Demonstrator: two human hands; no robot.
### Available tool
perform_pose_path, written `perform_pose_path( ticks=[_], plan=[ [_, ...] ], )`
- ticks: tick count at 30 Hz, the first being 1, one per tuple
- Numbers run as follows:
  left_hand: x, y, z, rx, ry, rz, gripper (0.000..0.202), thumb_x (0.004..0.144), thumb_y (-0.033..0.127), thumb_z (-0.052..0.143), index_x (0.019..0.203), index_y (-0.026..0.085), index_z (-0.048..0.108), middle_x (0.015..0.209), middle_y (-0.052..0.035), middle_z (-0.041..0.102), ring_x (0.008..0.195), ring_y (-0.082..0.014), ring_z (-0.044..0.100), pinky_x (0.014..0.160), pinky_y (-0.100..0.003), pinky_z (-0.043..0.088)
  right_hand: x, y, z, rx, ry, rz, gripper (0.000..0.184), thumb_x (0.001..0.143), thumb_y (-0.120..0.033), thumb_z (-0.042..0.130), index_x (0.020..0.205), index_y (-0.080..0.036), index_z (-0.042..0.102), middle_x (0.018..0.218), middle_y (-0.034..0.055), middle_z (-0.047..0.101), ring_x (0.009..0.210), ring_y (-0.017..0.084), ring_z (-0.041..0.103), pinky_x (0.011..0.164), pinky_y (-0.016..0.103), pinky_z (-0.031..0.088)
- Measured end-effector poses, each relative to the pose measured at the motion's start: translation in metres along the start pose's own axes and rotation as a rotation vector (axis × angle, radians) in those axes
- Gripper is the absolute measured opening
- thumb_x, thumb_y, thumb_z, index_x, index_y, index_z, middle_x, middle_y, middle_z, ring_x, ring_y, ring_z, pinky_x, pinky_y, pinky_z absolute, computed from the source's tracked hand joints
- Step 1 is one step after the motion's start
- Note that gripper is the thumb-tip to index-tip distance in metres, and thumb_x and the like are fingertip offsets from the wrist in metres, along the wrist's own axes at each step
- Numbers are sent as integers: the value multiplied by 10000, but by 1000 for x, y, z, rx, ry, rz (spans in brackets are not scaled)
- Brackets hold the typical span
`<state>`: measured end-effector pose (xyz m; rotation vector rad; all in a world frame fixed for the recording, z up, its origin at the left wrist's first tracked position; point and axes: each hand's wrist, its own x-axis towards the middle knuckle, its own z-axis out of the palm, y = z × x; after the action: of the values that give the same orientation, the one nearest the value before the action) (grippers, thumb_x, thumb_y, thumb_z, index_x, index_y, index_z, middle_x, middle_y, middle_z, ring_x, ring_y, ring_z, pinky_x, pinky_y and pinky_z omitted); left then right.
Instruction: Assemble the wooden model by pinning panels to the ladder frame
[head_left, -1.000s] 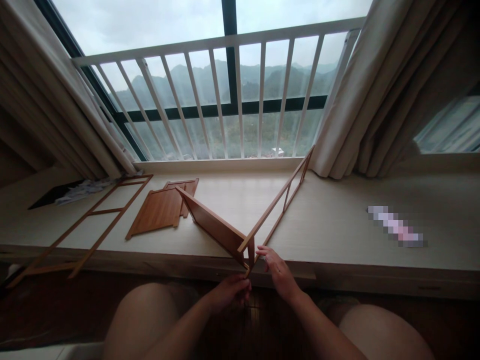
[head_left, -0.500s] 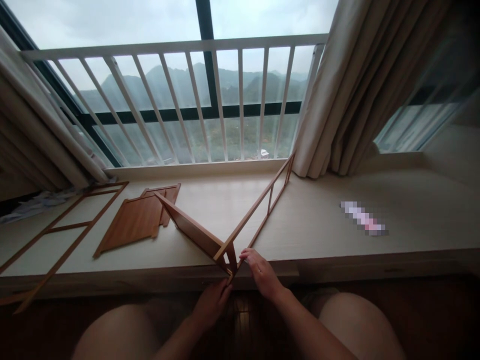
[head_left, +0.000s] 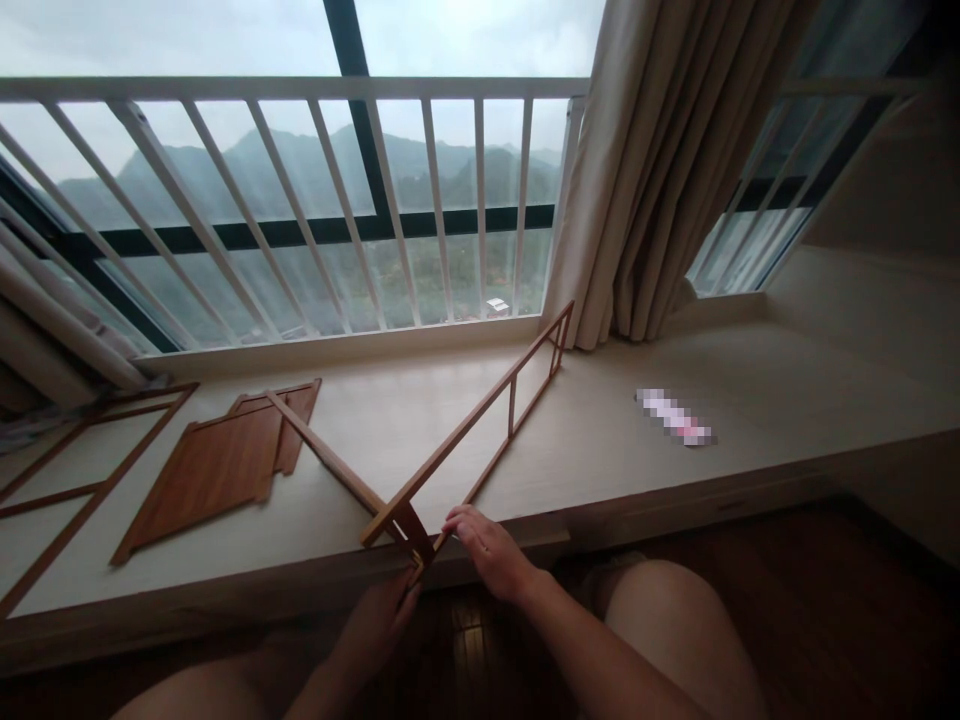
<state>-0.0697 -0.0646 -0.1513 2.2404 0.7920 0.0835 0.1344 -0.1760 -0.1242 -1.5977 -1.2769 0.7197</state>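
On the pale ledge [head_left: 375,420], far to the left of the standing frame [head_left: 469,422], a flat frame [head_left: 109,487] lies down. Nearer, still left of the standing frame, are two brown boards [head_left: 202,470] that overlap. Next is a thin board [head_left: 322,450], seen along its edge, which meets the standing frame's near end. The left hand [head_left: 386,605] pinches that near end, down low. The standing frame sits on its long side — its far end is just by the curtain [head_left: 607,180]. The right hand [head_left: 487,550] touches its low bar; I cannot tell if it grips. Well right of the standing frame lies a blurred pink-and-white thing [head_left: 675,417].
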Motion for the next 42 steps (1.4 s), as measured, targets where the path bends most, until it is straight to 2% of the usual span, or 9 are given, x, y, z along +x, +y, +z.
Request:
perform_pose_path(
  ticks=[4, 8, 11, 14, 18, 22, 30, 36, 42],
  plan=[
    [-1, -8, -8, 48, -15, 30, 442, 862, 501, 371, 1067, 246, 669, 1077, -27, 710, 955, -117, 678, 927, -204, 535, -3, -2, -1, -22, -17, 20, 438, 975, -422, 241, 1075, -250, 631, 1211, -11, 558, 1123, 79, 527, 1076, 230, 379],
    [-2, -15, -18, 93, 6, 12, 448, 851, 506, 393, 1083, 248, 676, 1152, -18, 687, 1038, -138, 666, 946, -224, 542, -6, -1, -5, -51, -12, 39, 420, 970, -422, 258, 1172, -282, 598, 1352, -27, 483, 1250, 99, 473, 1120, 261, 354],
    [-4, -19, -26, 118, 18, -16, 457, 848, 516, 393, 1110, 261, 667, 1186, -2, 670, 1088, -148, 651, 969, -242, 539, -5, 2, -9, -72, 42, 50, 434, 969, -411, 249, 1207, -262, 580, 1402, -13, 441, 1302, 104, 436, 1128, 274, 361],
    [-6, -20, -32, 135, 6, -38, 459, 845, 530, 389, 1118, 282, 662, 1188, 16, 670, 1101, -144, 645, 993, -250, 529, -4, 7, -12, -112, 131, 33, 442, 966, -396, 250, 1193, -233, 593, 1373, 16, 472, 1254, 102, 481, 1070, 267, 427],
    [-8, -22, -33, 154, -16, -69, 481, 841, 549, 381, 1132, 283, 656, 1201, 10, 664, 1109, -155, 642, 1008, -273, 520, -3, 11, -14, -171, 234, 25, 431, 960, -367, 262, 1199, -229, 593, 1335, 30, 504, 1180, 104, 532, 1009, 268, 476],
    [-10, -24, -32, 168, -17, -92, 494, 839, 551, 380, 1141, 269, 651, 1213, -12, 657, 1112, -162, 636, 1010, -278, 510, -3, 15, -17, -184, 265, 37, 427, 954, -342, 264, 1230, -234, 571, 1359, 31, 479, 1171, 106, 536, 1001, 273, 483],
    [-18, -16, -37, 167, -60, -51, 481, 846, 549, 368, 1057, 256, 686, 1082, -19, 710, 976, -127, 665, 894, -211, 511, 0, 21, -17, -267, 259, 31, 405, 923, -253, 305, 1253, -243, 539, 1382, 4, 453, 1267, 109, 464, 1116, 300, 401],
    [-20, -17, -39, 205, -14, -65, 534, 825, 590, 388, 1147, 254, 651, 1170, -35, 678, 1080, -160, 643, 982, -258, 496, 5, 25, -10, -357, 317, 69, 559, 776, -68, 336, 1288, -206, 513, 1411, 16, 420, 1307, 122, 419, 1173, 318, 335],
    [-18, -18, -37, 224, -5, -67, 544, 823, 608, 375, 1127, 258, 659, 1139, -23, 691, 1055, -161, 657, 976, -274, 514, 8, 22, -10, -437, 248, 117, 738, 713, -18, 332, 1389, -300, 420, 1483, -65, 332, 1318, 104, 425, 1127, 275, 388]
  ],
)
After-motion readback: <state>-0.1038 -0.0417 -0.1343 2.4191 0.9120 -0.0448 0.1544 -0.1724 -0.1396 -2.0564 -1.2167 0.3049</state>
